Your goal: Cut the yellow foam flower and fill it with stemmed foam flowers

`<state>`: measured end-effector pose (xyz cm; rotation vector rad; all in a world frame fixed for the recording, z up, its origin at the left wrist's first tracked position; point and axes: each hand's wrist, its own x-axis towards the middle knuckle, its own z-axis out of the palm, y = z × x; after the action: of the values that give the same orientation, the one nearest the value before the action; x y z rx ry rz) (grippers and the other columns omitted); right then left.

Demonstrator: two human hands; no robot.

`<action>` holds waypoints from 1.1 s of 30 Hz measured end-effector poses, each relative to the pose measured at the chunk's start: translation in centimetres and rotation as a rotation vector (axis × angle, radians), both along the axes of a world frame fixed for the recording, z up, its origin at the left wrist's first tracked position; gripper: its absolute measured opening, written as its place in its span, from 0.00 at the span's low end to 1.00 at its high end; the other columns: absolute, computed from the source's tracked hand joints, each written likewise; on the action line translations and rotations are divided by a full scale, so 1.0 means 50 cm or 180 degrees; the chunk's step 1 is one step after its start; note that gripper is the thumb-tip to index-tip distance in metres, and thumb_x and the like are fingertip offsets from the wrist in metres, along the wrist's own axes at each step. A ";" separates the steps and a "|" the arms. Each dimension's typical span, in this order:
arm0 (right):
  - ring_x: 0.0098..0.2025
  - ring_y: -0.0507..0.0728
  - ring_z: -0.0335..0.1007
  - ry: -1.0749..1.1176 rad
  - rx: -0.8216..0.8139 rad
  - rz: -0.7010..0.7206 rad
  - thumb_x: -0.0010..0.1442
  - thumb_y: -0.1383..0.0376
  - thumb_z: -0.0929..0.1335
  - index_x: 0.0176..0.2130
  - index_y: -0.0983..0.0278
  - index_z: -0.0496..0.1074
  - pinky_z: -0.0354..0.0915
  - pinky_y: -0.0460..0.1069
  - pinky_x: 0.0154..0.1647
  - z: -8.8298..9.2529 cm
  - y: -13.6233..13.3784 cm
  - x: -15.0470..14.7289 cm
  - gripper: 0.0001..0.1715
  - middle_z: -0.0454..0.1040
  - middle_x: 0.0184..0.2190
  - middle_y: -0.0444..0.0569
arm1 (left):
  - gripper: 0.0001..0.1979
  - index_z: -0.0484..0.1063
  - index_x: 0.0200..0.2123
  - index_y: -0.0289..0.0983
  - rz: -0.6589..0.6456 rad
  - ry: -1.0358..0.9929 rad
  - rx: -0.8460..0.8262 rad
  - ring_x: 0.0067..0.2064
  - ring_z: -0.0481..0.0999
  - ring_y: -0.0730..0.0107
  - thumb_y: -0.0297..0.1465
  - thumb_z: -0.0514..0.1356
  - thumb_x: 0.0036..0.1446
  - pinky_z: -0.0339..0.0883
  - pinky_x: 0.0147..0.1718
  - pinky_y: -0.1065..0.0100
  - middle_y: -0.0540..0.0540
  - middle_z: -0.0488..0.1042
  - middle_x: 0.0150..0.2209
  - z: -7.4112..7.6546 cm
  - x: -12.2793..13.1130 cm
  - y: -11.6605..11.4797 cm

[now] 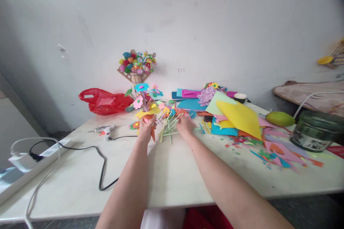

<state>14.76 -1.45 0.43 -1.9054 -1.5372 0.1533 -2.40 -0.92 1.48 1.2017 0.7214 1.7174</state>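
Observation:
My left hand (pixel 147 126) is closed round the orange cone base of a paper flower bouquet (pixel 146 97). Blue and pink flowers stand upright above its yellow collar, and the cone's tip shows below my fingers. To the right, my right hand (pixel 186 126) rests with curled fingers at a heap of loose paper flowers (pixel 168 125). Their pale green and yellow stems fan across the table toward me. What the right fingertips pinch, if anything, is hidden among the flowers.
A glue gun (pixel 107 132) lies left, its black cord running to a power strip (pixel 51 150). Behind it sits a red plastic bag (pixel 106 102). Coloured sheets (pixel 239 114), paper scraps (pixel 282 154), a green fruit (pixel 280 118) and a glass jar (pixel 317 130) occupy the right side.

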 end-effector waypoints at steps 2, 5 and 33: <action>0.47 0.58 0.71 -0.0033 -0.0033 0.0003 0.57 0.68 0.62 0.46 0.58 0.73 0.63 0.50 0.42 -0.003 0.000 -0.002 0.19 0.76 0.43 0.50 | 0.16 0.66 0.32 0.36 0.0068 0.0095 0.0100 0.19 0.63 0.80 0.35 0.67 0.41 0.58 0.18 0.72 0.54 0.68 0.25 -0.002 -0.001 0.003; 0.47 0.58 0.72 -0.0131 -0.0108 0.0070 0.57 0.67 0.62 0.45 0.58 0.74 0.63 0.50 0.43 -0.009 0.001 -0.004 0.18 0.77 0.41 0.50 | 0.15 0.69 0.31 0.35 0.0236 0.0242 0.0213 0.20 0.64 0.78 0.35 0.66 0.40 0.61 0.21 0.71 0.53 0.68 0.23 -0.003 -0.003 0.007; 0.53 0.60 0.65 -0.1153 -0.0134 0.0404 0.62 0.63 0.60 0.52 0.59 0.70 0.56 0.54 0.53 -0.017 0.002 -0.003 0.21 0.76 0.45 0.52 | 0.22 0.67 0.36 0.35 0.0552 -0.0092 0.0013 0.24 0.65 0.78 0.36 0.68 0.37 0.63 0.24 0.71 0.52 0.70 0.29 -0.008 -0.004 -0.007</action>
<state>14.59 -1.33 -0.43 -1.9451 -1.9072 -0.1119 -2.60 -1.28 1.05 1.1422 0.8253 1.8751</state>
